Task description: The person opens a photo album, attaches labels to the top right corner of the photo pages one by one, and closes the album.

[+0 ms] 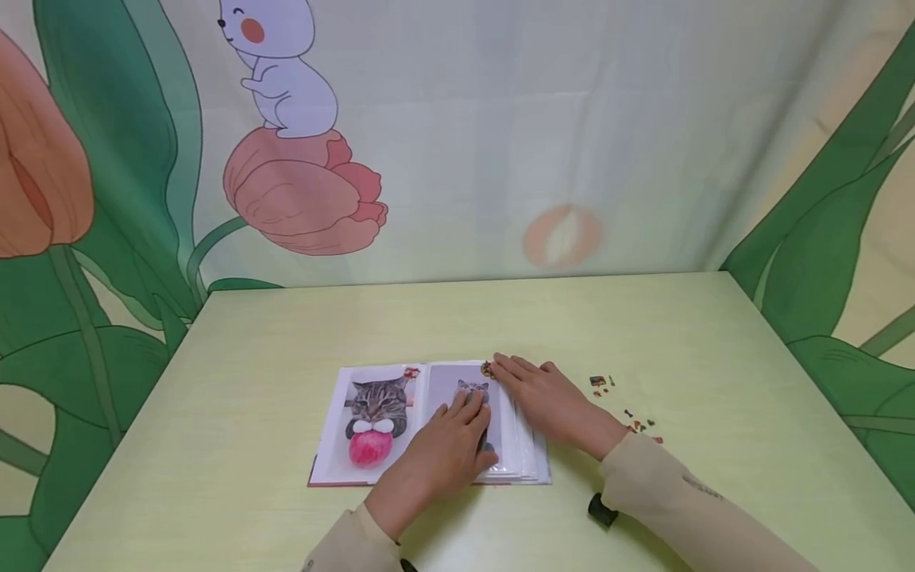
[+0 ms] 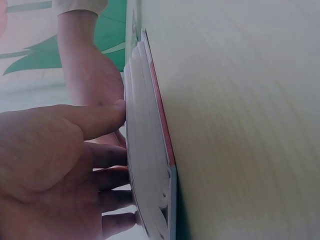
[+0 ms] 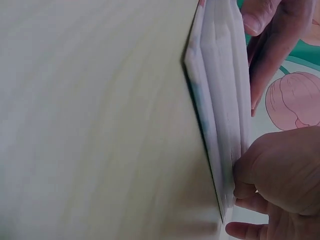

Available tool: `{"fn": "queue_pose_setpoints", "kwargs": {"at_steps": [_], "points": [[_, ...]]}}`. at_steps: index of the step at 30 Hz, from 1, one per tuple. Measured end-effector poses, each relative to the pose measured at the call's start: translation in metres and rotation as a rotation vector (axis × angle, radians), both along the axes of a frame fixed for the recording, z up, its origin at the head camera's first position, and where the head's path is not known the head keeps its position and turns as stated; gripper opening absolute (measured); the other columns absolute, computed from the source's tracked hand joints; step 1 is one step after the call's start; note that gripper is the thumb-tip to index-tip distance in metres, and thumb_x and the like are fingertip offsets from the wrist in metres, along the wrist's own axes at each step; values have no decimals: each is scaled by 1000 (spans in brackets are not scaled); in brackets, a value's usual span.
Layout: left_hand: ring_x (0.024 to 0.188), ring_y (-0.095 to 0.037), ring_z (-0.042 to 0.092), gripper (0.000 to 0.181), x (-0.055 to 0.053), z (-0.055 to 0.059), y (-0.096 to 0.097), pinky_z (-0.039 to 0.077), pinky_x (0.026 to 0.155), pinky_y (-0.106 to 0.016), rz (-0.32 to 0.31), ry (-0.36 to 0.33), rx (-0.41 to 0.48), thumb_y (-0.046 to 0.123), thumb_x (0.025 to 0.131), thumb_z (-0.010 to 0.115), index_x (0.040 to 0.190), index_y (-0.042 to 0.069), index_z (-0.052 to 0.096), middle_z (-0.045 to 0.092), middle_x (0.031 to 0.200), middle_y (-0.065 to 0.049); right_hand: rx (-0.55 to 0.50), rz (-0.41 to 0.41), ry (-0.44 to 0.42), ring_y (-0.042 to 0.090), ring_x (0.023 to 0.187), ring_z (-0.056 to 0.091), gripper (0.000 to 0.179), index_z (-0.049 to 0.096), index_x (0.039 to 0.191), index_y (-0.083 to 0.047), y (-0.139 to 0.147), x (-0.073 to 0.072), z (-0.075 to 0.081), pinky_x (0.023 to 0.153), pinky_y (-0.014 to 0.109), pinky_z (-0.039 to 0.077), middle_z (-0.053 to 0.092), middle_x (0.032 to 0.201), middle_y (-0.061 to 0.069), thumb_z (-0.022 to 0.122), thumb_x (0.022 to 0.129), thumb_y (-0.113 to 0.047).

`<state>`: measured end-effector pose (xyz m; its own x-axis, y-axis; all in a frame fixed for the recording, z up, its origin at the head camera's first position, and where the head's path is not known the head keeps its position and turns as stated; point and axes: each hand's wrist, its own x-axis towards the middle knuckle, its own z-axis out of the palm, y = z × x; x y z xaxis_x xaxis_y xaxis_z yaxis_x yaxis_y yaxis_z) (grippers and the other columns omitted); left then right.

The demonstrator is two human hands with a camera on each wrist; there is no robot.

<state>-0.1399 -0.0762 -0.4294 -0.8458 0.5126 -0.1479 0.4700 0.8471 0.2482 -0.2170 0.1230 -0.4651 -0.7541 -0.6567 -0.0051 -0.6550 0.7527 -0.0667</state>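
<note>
Beige sleeves (image 1: pixel 350 544) foremost, left hand (image 1: pixel 446 445) lay straight-fingered on the photo album (image 1: pixel 327 453) open on the table (image 1: pixel 214 413). Right hand (image 1: pixel 550 401), fingers outstretched, touched a corner sticker (image 1: pixel 488 369), neither visibly gripping. Seemed partway: both pages (image 1: pixel 446 380) had one, loose stickers (image 1: pixel 597 381) left.

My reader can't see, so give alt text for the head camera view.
A person's left hand rests on the right page of an open white-paged photo album, while the right hand touches the page's upper right corner. The left page pictures a grey tabby cat above a round pink ball. Tiny multicoloured pieces lie on the pale yellow table at right.
</note>
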Motion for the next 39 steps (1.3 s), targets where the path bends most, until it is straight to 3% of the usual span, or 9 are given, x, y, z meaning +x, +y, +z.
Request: {"fn": "queue_pose_setpoints", "kwargs": {"at_steps": [7, 12, 20, 27, 39], "points": [[152, -38, 28, 67, 0, -1, -2, 31, 120, -53, -1, 16, 22, 37, 102, 64, 153, -4, 45, 34, 164, -21, -2, -17, -18, 32, 150, 36, 53, 36, 160, -6, 0, -3, -3, 103, 56, 47, 31, 167, 11, 49, 109, -10], [153, -38, 27, 67, -1, -3, -2, 31, 120, -53, 3, 10, 37, 36, 103, 64, 153, -4, 45, 33, 164, -21, 1, -20, 18, 32, 151, 33, 52, 37, 159, -2, -1, -2, -2, 103, 54, 46, 31, 167, 13, 48, 109, -10], [153, -39, 26, 68, -1, -5, -3, 30, 120, -53, 4, 16, 41, 37, 103, 63, 154, -5, 43, 32, 165, -21, -4, 86, 55, 31, 152, 33, 52, 39, 158, -4, -6, 8, 2, 104, 52, 46, 35, 165, 12, 51, 108, -8], [152, -38, 28, 69, -1, -5, -3, 32, 119, -54, -10, 39, 29, 36, 103, 64, 153, -5, 43, 34, 164, -20, 25, 92, 89, 30, 151, 35, 51, 44, 157, -7, -4, 10, 1, 100, 50, 48, 38, 164, 8, 53, 107, -10], [152, -38, 28, 68, -2, -5, -1, 32, 120, -53, -7, 21, 11, 37, 103, 63, 153, -5, 44, 35, 163, -20, -47, 28, -23, 34, 148, 38, 50, 42, 157, -4, 0, -2, 6, 103, 55, 47, 39, 163, 12, 50, 108, -7]]}}
